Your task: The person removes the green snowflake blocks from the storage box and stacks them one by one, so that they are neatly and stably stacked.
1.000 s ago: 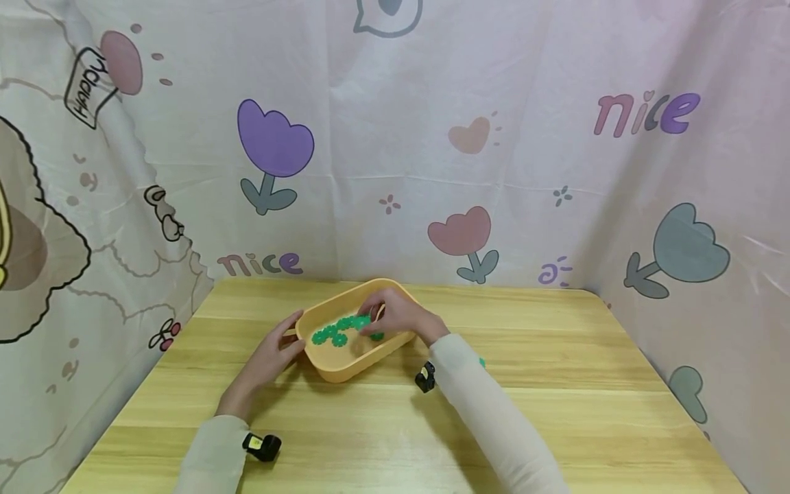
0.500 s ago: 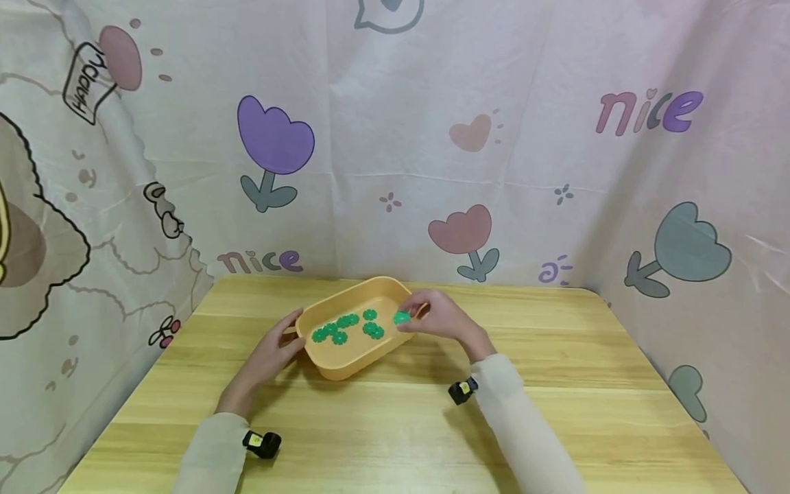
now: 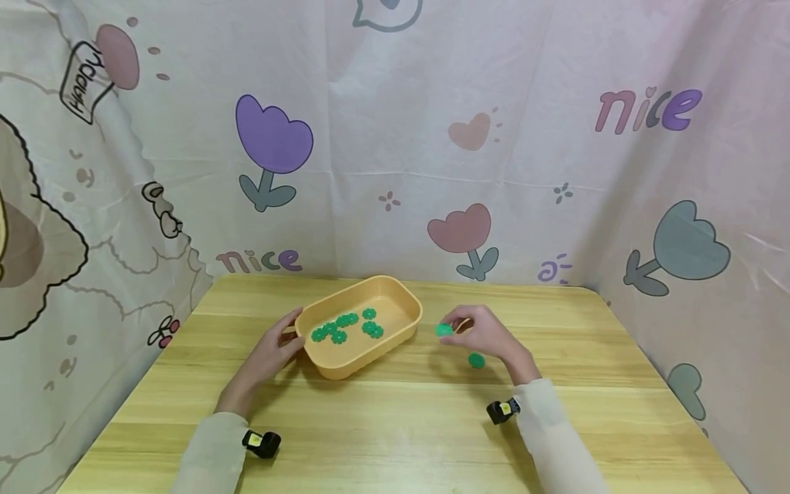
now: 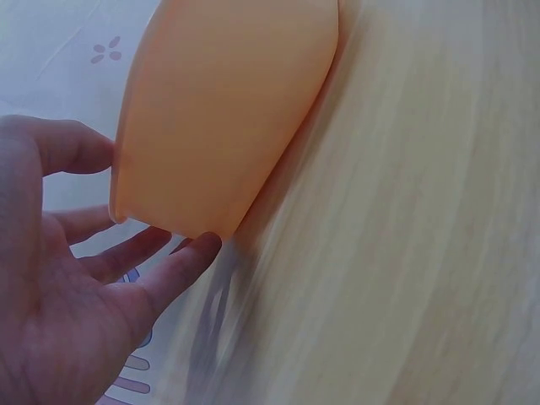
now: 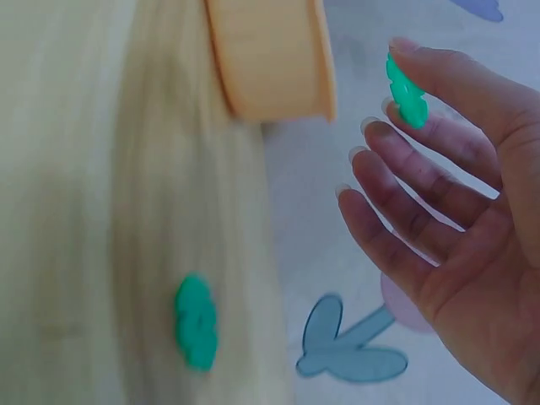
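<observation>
A yellow-orange plastic box (image 3: 358,362) stands on the wooden table, holding several small green notched plastic discs (image 3: 339,337). Around its left end my left hand (image 3: 271,357) holds on, the thumb at the rim and other fingers against the end wall (image 4: 202,126). Out to the right of the box, my right hand (image 3: 487,336) pinches one green disc (image 5: 407,93) between thumb and index finger, the other fingers loosely bent. Another green disc (image 3: 476,360) lies on the table below that hand, also visible as a green disc (image 5: 196,322) in the right wrist view.
The pale wooden table (image 3: 370,439) meets a printed cloth backdrop (image 3: 382,137) behind and at both sides. Small black cameras (image 3: 262,444) sit on both wrists over light sleeves.
My right hand has come out of the box and moved right with a green disc pinched in it. The disc on the table shows again. My left hand stays at the box.
</observation>
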`<state>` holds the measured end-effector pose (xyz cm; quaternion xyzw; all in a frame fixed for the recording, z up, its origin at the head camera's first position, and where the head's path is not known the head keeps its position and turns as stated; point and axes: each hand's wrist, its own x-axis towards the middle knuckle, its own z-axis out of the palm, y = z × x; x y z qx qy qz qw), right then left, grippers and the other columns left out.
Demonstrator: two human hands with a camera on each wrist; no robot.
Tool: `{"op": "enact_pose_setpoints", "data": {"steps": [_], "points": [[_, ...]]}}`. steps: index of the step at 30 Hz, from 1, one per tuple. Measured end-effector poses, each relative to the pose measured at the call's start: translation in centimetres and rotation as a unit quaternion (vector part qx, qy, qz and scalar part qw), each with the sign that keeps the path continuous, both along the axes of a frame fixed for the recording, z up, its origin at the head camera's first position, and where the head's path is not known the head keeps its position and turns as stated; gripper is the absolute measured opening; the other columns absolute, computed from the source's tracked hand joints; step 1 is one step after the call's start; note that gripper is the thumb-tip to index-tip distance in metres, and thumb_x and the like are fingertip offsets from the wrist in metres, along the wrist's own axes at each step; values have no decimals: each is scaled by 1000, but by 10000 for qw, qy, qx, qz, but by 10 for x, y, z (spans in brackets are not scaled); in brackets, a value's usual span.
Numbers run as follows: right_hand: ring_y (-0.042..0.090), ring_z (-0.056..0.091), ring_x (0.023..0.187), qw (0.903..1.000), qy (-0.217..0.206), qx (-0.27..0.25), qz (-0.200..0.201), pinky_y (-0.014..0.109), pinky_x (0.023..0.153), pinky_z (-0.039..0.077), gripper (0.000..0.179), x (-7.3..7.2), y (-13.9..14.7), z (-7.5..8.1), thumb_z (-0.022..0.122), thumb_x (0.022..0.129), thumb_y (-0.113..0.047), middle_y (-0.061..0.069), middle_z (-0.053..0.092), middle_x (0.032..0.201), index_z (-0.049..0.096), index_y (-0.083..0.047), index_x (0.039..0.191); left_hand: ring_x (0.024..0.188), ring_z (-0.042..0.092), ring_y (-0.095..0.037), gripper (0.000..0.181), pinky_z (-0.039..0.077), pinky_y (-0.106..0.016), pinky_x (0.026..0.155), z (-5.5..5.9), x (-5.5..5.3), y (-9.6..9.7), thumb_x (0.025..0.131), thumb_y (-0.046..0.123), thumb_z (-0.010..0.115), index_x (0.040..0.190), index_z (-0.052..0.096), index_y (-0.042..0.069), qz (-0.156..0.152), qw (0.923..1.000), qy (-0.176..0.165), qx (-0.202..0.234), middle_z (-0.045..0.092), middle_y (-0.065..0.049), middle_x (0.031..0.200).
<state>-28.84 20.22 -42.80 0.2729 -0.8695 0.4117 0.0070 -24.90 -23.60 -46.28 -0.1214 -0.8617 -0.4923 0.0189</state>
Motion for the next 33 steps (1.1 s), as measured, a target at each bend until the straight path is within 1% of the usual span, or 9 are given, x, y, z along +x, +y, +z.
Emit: {"op": "enact_pose_setpoints", "data": {"steps": [5,7,12,16,20,26,29,33], "points": [[15,65,86,9994,-191,141,-253,31,82,60,25,5,21,-10,87,82,-20,4,74,93,78,-10,103,137,50,-52,66,42,-60,114,-1,-1,0,105,11,56,162,26,-1,12,10000,-26,-15,40,-31,156],[15,65,86,9988,-312,175,-321,28,81,60,25,8,29,-14,87,83,-20,5,74,94,78,-9,104,136,51,-52,66,43,-60,113,-1,-1,1,105,11,56,162,25,-1,9,10000,-30,-31,41,-31,155],[18,68,83,9972,-652,41,-376,24,74,60,26,11,48,-21,87,83,-18,10,74,95,78,-6,105,135,52,-51,66,44,-58,112,-1,-1,1,105,12,56,162,25,-1,-9,10000,-52,-48,41,-31,155],[17,68,84,9960,-804,39,-384,24,74,60,28,12,59,-26,86,84,-19,10,73,96,77,-5,107,136,51,-52,66,45,-58,112,0,-1,2,105,12,56,162,25,-1,13,9999,-109,-59,40,-31,156],[15,65,86,9956,-853,133,-365,21,77,58,29,12,67,-32,85,86,-21,10,73,98,77,-5,109,136,51,-52,66,45,-59,112,0,-1,3,105,12,55,163,24,0,38,9999,-154,-62,40,-30,156],[15,63,87,9937,-1086,45,-277,19,81,57,29,12,73,-37,83,87,-18,14,72,101,76,-2,110,136,51,-53,66,45,-60,112,0,0,2,105,12,55,163,24,0,13,9999,-141,-66,39,-31,156],[13,64,89,9930,-1146,54,-288,19,83,57,29,10,74,-40,84,87,-18,13,73,102,76,-4,111,135,52,-53,66,46,-59,111,-1,0,1,105,12,55,162,24,0,23,9999,-137,-75,40,-31,155],[13,65,88,9933,-1114,158,-278,21,83,57,27,8,75,-42,85,85,-21,8,73,101,77,-10,109,135,52,-52,66,46,-59,111,-1,0,0,105,13,55,162,24,0,29,9999,-134,-93,41,-30,154]]}}
